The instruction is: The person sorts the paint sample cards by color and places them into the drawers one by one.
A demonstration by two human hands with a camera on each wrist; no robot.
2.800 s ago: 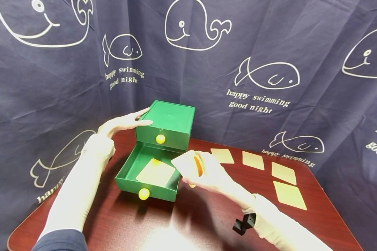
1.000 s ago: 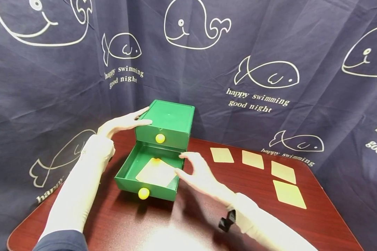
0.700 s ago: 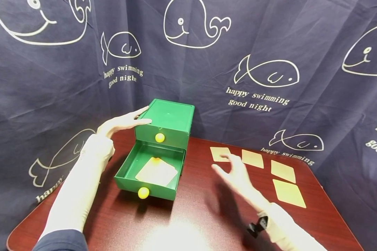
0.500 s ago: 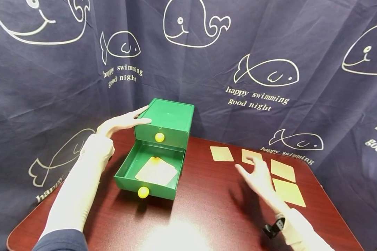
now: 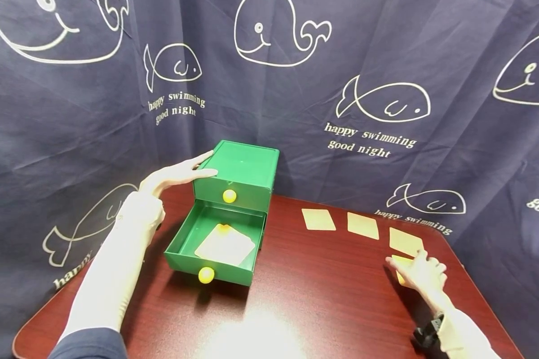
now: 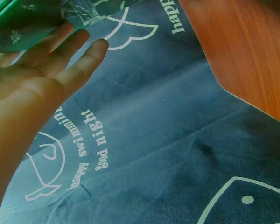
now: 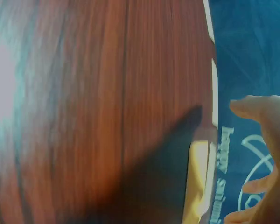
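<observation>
A green two-drawer box (image 5: pixel 242 162) stands at the back of the table, its lower drawer (image 5: pixel 231 275) pulled out. Overlapping pale square cards (image 5: pixel 226 247) lie in that drawer, with an orange patch at their far corner. My left hand (image 5: pixel 175 177) rests on the box's upper left edge, thumb on top and fingers along the side. At the far right, my right hand (image 5: pixel 424 274) is over the nearest yellow card (image 5: pixel 402 263), partly hiding it. Its thumb and fingers are spread apart; whether they touch the card cannot be told.
Three more pale cards lie in a row behind: one at left (image 5: pixel 319 219), one in the middle (image 5: pixel 363 226) and one at right (image 5: pixel 405 241). The upper drawer, with a yellow knob (image 5: pixel 229 196), is closed. A dark printed curtain (image 5: pixel 296 99) surrounds the reddish-brown table (image 5: pixel 314 294).
My right hand held a card with an orange mark beside the open drawer, then let it go there. It has since moved right to the nearest table card. My left hand stays put.
</observation>
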